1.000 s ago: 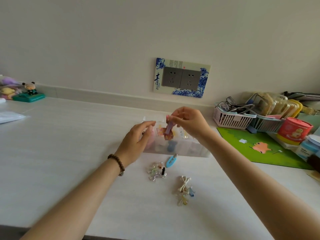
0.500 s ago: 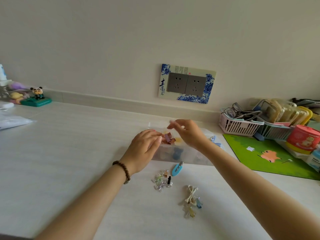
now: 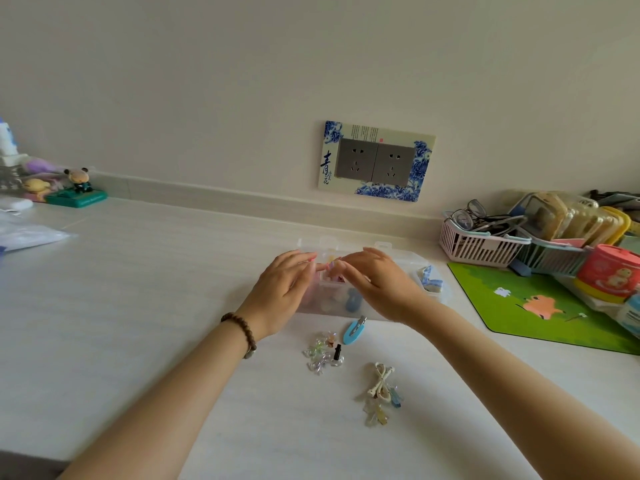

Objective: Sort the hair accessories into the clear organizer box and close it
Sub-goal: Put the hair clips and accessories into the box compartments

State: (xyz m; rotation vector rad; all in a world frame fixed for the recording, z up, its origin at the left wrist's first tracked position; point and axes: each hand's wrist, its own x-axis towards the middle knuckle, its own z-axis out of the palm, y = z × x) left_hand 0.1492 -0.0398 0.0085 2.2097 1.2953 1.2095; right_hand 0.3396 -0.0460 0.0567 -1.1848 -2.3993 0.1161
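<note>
Centre frame, clear plastic organizer box (image 3: 405,258) sat on white table (image 3: 173,306). Left hand (image 3: 282,289) lay flat-fingered on it; right hand (image 3: 381,285) touched small pink clip (image 3: 331,266), grip unclear. Best seat clip fully inside one compartment.

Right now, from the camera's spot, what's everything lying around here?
organizer box: one, clear, table centre, lid open
hair clip: one, blue, in front of box
small clips: cluster, clear pastel, beside hair clip
hair tie: one, white with charms, nearest camera
bow: one, blue-white, box's right end
socket plate: one, blue-white frame, wall
basket: one, pink, far right
mat: one, green, right
bracelet: one, brown beads, left wrist
left hand: fingertips at box top
right hand: same, grip unclear
</note>
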